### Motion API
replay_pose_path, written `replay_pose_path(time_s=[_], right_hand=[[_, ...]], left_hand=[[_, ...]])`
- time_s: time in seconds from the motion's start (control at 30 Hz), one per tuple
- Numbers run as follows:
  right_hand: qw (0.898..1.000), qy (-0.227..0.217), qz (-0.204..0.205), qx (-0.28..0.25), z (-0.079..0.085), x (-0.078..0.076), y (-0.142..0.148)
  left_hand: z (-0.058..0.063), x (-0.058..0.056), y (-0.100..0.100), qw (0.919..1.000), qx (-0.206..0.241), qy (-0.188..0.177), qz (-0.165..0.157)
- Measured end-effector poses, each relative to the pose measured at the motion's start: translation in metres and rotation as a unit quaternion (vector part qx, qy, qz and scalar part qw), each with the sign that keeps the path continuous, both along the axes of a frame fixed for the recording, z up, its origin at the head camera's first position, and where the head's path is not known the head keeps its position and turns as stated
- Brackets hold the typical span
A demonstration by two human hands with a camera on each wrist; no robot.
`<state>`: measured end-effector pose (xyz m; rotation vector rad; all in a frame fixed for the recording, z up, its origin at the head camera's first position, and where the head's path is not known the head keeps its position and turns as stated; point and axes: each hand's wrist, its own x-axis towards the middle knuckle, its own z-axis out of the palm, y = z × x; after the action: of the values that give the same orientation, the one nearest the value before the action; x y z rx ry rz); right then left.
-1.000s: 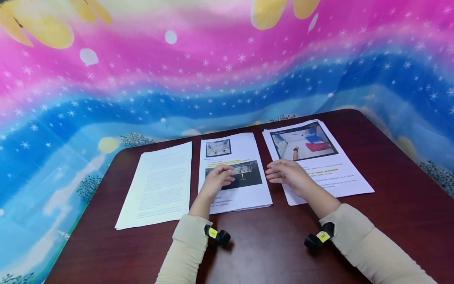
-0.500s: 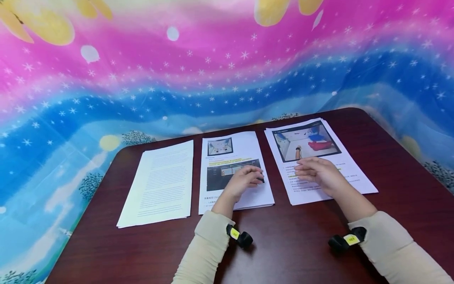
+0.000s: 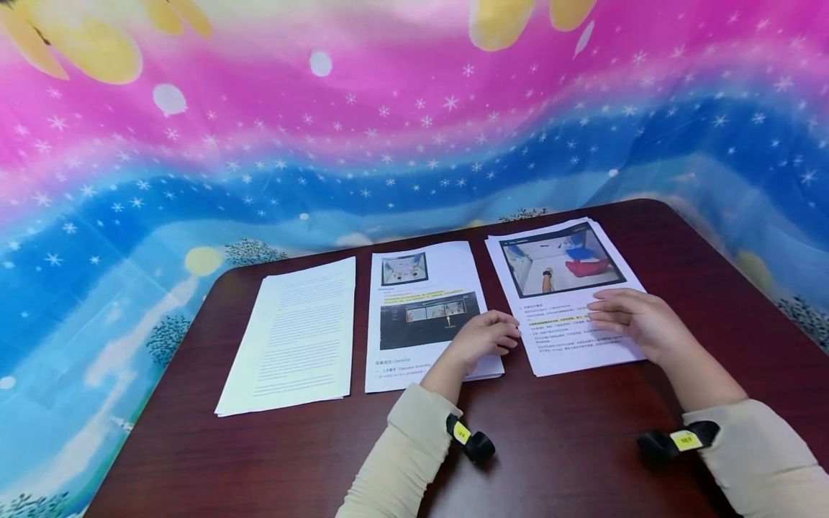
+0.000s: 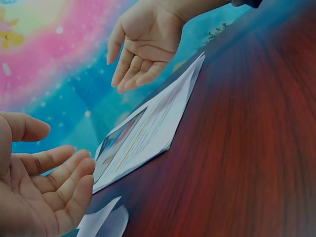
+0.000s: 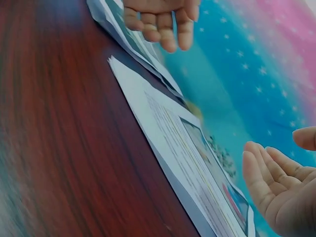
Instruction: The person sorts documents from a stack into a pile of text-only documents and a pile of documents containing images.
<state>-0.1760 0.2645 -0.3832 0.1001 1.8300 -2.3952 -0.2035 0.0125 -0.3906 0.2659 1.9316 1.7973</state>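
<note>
Three stacks of printed paper lie side by side on a dark red wooden table. My left hand (image 3: pixel 482 339) hovers over the right edge of the middle stack (image 3: pixel 414 259), its fingers relaxed and holding nothing. Above the right part of the right stack (image 3: pixel 557 316) is my right hand (image 3: pixel 637 324), palm turned inward, also holding nothing. In the left wrist view the left hand (image 4: pixel 44 192) has loosely bent fingers, with the right hand (image 4: pixel 148 44) across from it. The right wrist view shows the right hand (image 5: pixel 284 185) raised beside the right stack (image 5: pixel 168 133).
The left stack (image 3: pixel 291 338) carries only dense lines of text. A black band with a small camera sits on each wrist. Behind the table (image 3: pixel 259 460) hangs a pink and blue patterned cloth (image 3: pixel 388 129), close to the far edge.
Both hands have moved to the right, the left from over the middle stack's picture to its right edge, the right across the right stack. The paper stacks stay in place.
</note>
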Motion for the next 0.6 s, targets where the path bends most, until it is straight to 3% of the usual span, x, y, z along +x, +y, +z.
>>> replay_pose_path(time_s=[0.33,0.6], right_hand=[[0.998,-0.01,-0.013,-0.063,-0.003,0.007,0.027],[0.998,-0.016,-0.048,-0.027,-0.017,0.006,0.053]], left_hand=[[-0.004,0.005,0.021,0.9994,-0.012,0.0,0.032],[-0.005,0.01,0.026,0.9974,-0.022,-0.012,0.067]])
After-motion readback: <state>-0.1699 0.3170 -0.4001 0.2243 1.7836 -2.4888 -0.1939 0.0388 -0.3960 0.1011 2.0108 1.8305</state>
